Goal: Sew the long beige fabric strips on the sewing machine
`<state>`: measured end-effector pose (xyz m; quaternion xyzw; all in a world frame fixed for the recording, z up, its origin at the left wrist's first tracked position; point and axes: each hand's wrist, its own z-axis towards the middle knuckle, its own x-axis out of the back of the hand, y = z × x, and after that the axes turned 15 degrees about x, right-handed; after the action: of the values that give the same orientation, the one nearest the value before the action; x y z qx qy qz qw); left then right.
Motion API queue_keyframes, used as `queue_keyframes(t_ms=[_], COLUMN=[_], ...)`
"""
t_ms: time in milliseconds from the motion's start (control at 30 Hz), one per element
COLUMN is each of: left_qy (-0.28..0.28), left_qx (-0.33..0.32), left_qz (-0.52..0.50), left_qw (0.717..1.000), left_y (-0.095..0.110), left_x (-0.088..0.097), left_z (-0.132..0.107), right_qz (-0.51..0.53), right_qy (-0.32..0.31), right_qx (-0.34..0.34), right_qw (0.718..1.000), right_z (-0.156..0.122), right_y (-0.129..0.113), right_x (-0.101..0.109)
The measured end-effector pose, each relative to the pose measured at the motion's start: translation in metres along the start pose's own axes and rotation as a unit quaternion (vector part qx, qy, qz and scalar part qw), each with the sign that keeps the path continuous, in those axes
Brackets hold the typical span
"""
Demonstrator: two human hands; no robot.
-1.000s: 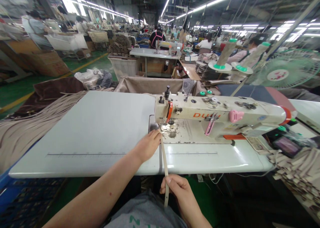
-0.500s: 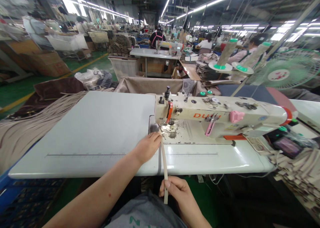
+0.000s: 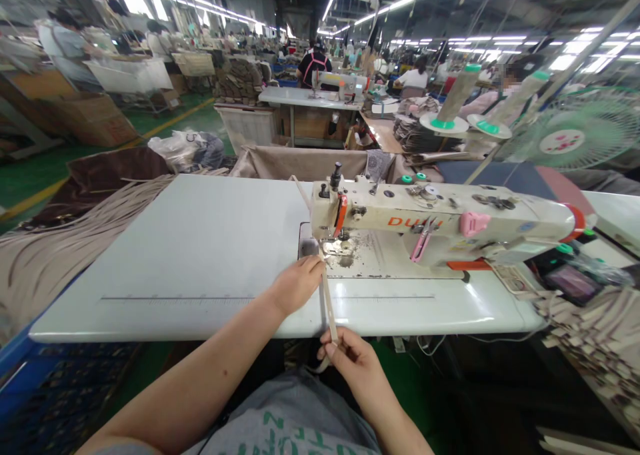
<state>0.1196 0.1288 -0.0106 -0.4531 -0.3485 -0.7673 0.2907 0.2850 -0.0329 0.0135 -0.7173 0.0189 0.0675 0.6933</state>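
Strip point(image 3: 328, 302) across surface point(image 3: 200, 242), long axis running out from sewing machine point(image 3: 453, 208); left-hand grip point(image 3: 299, 286), nearer sewing machine, rests over strip, closure unclear; right-hand grip point(image 3: 353, 354) pinches strip just past front edge

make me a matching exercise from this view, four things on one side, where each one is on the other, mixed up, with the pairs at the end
Things:
A. left hand
B. right hand
C. pink-handled snips
D. fan

Places:
1. against the front of the sewing machine
2. by the near edge of the white table, pinching the beige strip
3. beyond the sewing machine, at the upper right of the picture
4. at the beige strip, closer to the sewing machine than the other hand

Pairs: A-4, B-2, C-1, D-3
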Motion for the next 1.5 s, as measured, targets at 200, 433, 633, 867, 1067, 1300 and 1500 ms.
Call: queue_keyframes(t_ms=[200,433,633,867,1067,1300,1500], left_qy=[-0.011,-0.013,-0.002,-0.004,-0.005,0.019,0.033], left_qx=[0.001,0.002,0.008,-0.003,-0.013,0.016,0.045], left_qz=[0.013,0.008,-0.001,0.003,0.011,-0.010,-0.037], left_qw=[1.000,1.000,1.000,1.000,1.000,1.000,0.998], left_y=[0.0010,0.0024,0.0016,-0.0009,-0.0001,-0.0019,-0.0047], left_x=[0.0021,0.0059,0.0038,-0.0002,-0.0002,-0.0020,-0.0020], left_z=[0.0003,0.0013,-0.0004,-0.0011,-0.0009,0.0019,0.0036], right_qz=[0.028,0.036,0.040,0.038,0.025,0.016,0.035], right_qy=[0.020,0.033,0.042,0.041,0.032,0.029,0.024], right_qx=[-0.014,-0.024,-0.026,-0.025,-0.020,-0.020,-0.029], right_qw=[0.999,0.999,0.998,0.998,0.999,0.999,0.999], right_z=[-0.0036,-0.0074,-0.0073,-0.0070,-0.0067,-0.0069,-0.0057], right_y=[-0.0030,-0.0046,-0.0019,-0.0024,-0.0023,0.0018,0.0040], right_x=[-0.0015,-0.0010,-0.0016,-0.0011,-0.0001,0.0004,0.0013])
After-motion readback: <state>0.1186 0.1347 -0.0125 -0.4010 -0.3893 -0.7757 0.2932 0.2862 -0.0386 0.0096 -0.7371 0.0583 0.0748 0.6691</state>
